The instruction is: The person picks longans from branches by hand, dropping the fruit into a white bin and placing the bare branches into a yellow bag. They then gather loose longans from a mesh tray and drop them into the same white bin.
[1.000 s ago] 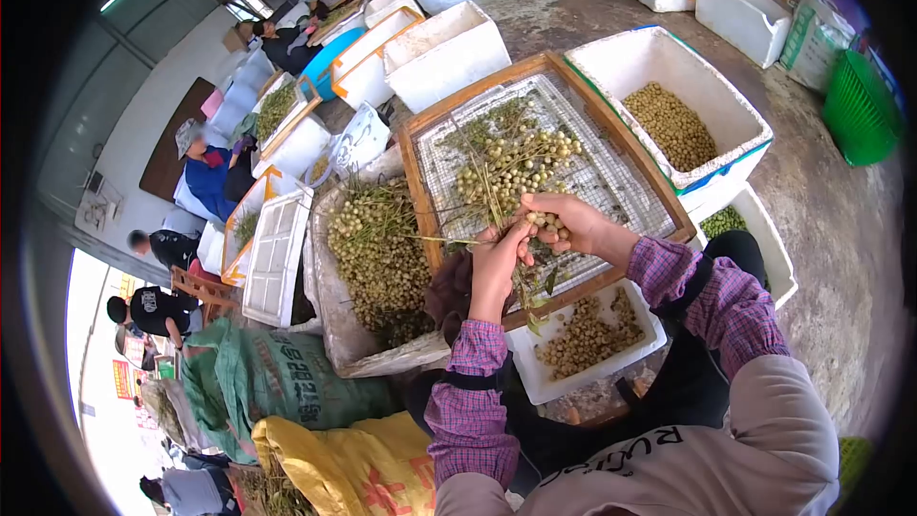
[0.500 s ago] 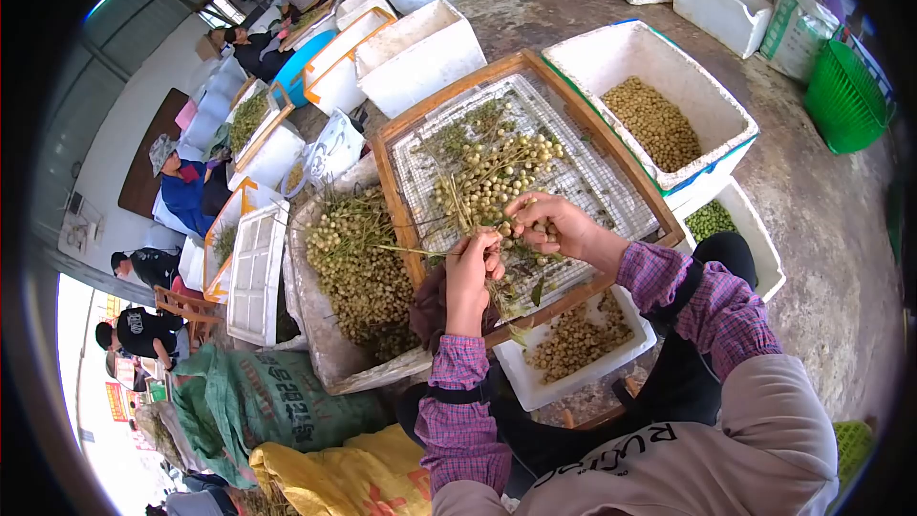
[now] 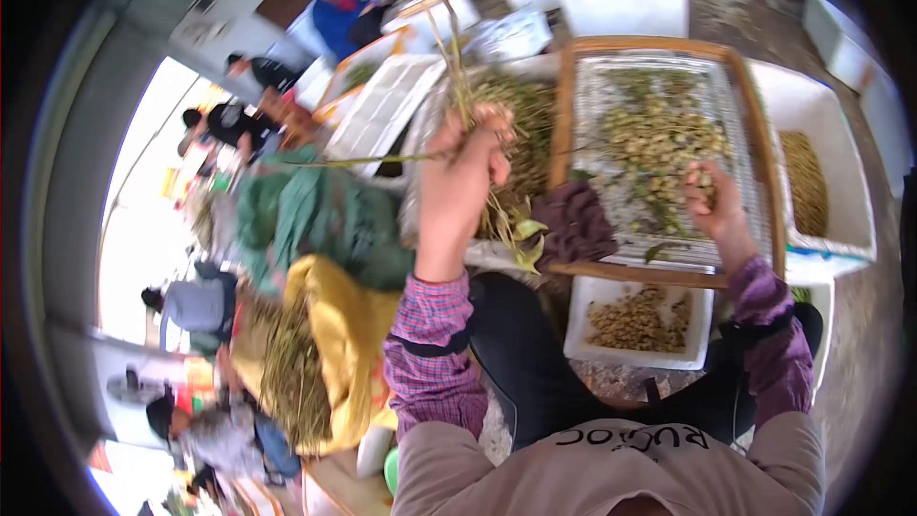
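My left hand (image 3: 457, 193) is closed around a bunch of bare stems (image 3: 458, 72), some with leaves hanging below the fist. It is raised over the foam box of fruit clusters (image 3: 521, 100), left of the wood-framed mesh screen (image 3: 565, 119). Above the right part of the screen, my right hand (image 3: 718, 212) has its fingers curled around a few small round yellow-green fruits (image 3: 705, 182). More loose fruits (image 3: 659, 134) and bits of stem lie on the mesh. A dark maroon cloth (image 3: 575, 223) rests at the screen's lower left corner.
Below the screen, a white foam tray (image 3: 704, 330) holds fruits. At right stands a foam box (image 3: 845, 148) with sorted fruits. A green sack (image 3: 325, 215) and a yellow sack (image 3: 330, 325) with dry stems (image 3: 291, 373) are at left. Several people work farther off.
The view has turned left. My hands have separated: the left has carried the stems leftward off the screen, while the right stays over it with fruits.
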Available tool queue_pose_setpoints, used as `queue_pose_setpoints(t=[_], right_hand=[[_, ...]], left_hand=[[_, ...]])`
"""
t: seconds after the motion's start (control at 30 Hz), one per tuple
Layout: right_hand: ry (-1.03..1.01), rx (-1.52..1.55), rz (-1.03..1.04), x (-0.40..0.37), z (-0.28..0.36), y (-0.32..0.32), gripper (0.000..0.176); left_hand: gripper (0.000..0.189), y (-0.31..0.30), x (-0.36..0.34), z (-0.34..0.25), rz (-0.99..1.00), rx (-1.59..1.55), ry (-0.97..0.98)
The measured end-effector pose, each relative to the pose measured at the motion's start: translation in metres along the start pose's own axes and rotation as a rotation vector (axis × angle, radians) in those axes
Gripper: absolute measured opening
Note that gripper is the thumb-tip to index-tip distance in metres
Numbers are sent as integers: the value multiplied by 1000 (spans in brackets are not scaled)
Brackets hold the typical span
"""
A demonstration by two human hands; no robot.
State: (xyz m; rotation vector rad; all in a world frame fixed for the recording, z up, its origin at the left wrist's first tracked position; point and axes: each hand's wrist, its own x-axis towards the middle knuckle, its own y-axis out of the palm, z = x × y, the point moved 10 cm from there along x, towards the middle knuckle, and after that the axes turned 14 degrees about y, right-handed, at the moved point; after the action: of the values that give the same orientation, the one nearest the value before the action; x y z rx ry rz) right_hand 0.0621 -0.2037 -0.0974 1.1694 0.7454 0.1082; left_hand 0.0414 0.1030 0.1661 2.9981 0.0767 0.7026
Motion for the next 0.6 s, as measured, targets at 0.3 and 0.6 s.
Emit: queue_pose_setpoints(t=[0.3, 0.6], right_hand=[[1, -47, 183, 0, -3, 24, 25], [-160, 385, 64, -24, 1, 11, 38]], left_hand=[[44, -392, -147, -189, -16, 1958, -228], [44, -351, -161, -246, -155, 2136, 223]])
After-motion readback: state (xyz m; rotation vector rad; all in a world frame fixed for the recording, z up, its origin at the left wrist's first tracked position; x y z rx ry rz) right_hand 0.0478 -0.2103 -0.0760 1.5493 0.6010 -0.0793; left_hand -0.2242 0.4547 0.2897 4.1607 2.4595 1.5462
